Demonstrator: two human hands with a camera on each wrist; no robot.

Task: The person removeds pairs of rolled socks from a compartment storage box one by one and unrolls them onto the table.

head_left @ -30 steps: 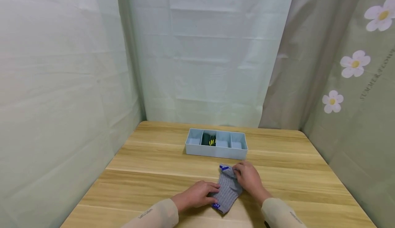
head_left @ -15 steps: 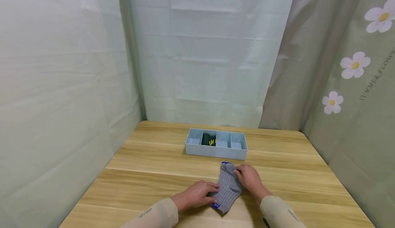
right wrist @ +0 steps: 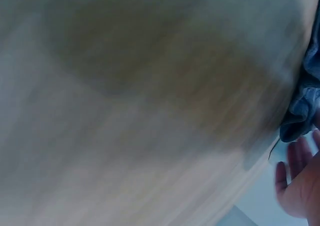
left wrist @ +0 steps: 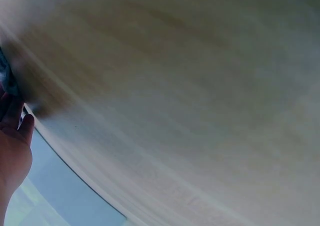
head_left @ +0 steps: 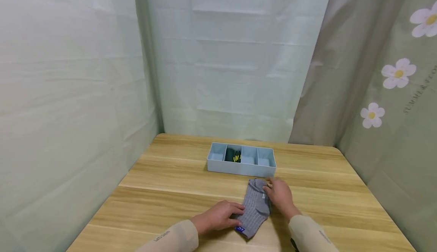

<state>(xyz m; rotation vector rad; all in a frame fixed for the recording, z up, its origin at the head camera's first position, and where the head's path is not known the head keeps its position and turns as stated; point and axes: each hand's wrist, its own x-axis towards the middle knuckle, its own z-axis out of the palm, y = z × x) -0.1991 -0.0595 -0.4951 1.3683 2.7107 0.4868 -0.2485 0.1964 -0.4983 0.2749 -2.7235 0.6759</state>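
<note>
Head view shows a grey sock (head_left: 255,208) laid on the table (head_left: 164,191) between the two hands, its near end beside the left hand (head_left: 221,215) and its far end beside the right hand (head_left: 280,195); whether one sock or a stacked pair is lying there cannot be told. The left hand is held low and relaxed, its fingers fairly straight and rested on the left edge of the cloth, with nothing gripped. The right hand is loosely bent, thumb and forefinger set at the upper right edge; whether the cloth is pinched between them cannot be told, as only a blurred edge of bunched cloth is caught beside the fingers in the right wrist view. A blue label (head_left: 240,229) is seen just below the left thumb. Beyond both hands, a pale blue box (head_left: 239,167) is set, with a dark bundle (head_left: 230,154) held in its second compartment from the left. The step in hand is judged to be the arranging of the sock, with the near part steadied by the left hand and the far part adjusted by the right. For the next move, light pressure at the left fingertips seems called for, so that slipping is avoided while the far edge is evened by the right.
</note>
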